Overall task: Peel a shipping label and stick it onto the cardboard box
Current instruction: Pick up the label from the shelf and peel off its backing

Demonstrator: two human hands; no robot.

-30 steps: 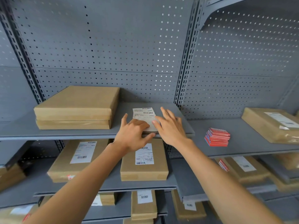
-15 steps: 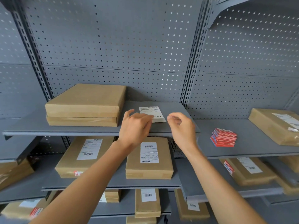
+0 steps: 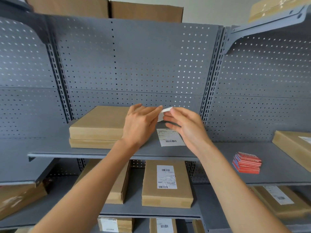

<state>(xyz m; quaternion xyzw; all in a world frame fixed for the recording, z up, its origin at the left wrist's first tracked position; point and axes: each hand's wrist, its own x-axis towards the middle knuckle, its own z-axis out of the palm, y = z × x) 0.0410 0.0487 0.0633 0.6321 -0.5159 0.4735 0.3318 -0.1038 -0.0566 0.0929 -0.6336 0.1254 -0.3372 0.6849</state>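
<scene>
Both hands are raised above the grey shelf (image 3: 87, 153) and pinch a small white shipping label (image 3: 163, 111) between them. My left hand (image 3: 140, 125) holds its left edge, my right hand (image 3: 184, 126) its right edge; most of the label is hidden by fingers. Under the hands another white label sheet (image 3: 170, 137) with a barcode lies flat on the shelf. Two plain stacked cardboard boxes (image 3: 99, 125) without labels sit on the same shelf, just left of my left hand.
A stack of red cards (image 3: 246, 163) lies on the right shelf, beside a labelled parcel (image 3: 292, 145). Labelled boxes (image 3: 166, 184) fill the lower shelves. A perforated grey back panel (image 3: 134, 64) stands behind, with big cartons on top.
The hands rose off the shelf with one label pinched between them, leaving another sheet lying flat. The camera tilted up and moved closer.
</scene>
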